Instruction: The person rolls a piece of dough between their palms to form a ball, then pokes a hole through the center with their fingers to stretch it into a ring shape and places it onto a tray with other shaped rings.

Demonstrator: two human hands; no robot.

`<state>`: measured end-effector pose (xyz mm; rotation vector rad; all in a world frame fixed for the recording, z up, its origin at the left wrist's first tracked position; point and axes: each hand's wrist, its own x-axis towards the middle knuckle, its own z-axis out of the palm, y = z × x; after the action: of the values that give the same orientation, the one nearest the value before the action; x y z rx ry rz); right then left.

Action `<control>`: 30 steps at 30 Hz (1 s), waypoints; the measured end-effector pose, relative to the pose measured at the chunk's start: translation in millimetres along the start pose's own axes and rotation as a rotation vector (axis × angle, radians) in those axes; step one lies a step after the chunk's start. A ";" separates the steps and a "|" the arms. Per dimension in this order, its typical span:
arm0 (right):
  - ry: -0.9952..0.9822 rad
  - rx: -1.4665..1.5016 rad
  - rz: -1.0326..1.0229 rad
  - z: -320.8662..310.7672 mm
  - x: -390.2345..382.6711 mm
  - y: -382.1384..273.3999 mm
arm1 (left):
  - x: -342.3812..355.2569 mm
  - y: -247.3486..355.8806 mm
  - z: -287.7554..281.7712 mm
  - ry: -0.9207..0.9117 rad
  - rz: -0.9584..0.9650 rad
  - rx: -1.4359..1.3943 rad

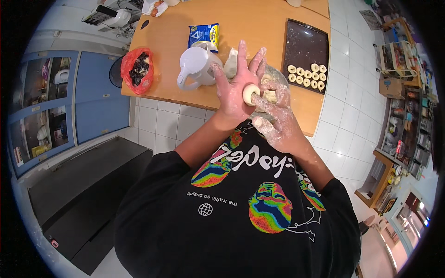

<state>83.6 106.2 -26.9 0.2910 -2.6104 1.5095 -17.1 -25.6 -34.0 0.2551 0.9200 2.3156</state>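
Note:
My left hand point(236, 90) is spread open, palm up, with a pale dough ring point(251, 95) lying on it. My flour-coated right hand point(277, 121) has a finger at the ring's hole, its thumb apart. Behind my hands is a bowl point(281, 74) with more dough, partly hidden. To the left stand a white pitcher point(194, 67) and a blue and yellow packet point(203, 36); a white item point(230, 65) is partly covered by my left hand. A dark tray point(306, 44) at the right holds several dough rings point(315, 68).
The wooden table point(164, 41) carries a red plastic bag point(136, 72) at its left and a container of eggs point(154, 8) at the far end. Blue cabinets point(99, 88) stand left, shelves point(405, 134) and a cardboard box point(392, 88) right. A black platform point(79, 194) lies lower left.

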 end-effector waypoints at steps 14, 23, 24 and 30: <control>0.033 -0.063 -0.126 -15.9 7.9 -2.3 | 3.6 7.7 9.7 -0.003 0.062 0.027; 0.054 0.005 -0.103 -8.8 12.7 -7.9 | 8.5 10.4 12.3 -0.014 0.088 -0.051; 0.026 0.030 -0.102 -10.2 11.3 -4.9 | 8.0 11.3 11.8 -0.030 0.092 -0.009; 0.052 -0.280 -0.146 -23.6 21.4 -5.4 | 6.1 6.6 10.3 -0.005 0.071 -0.095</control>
<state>63.9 121.8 -6.5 0.3974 -2.6493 1.0759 -21.1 -19.9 -22.2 0.2569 0.8083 2.4155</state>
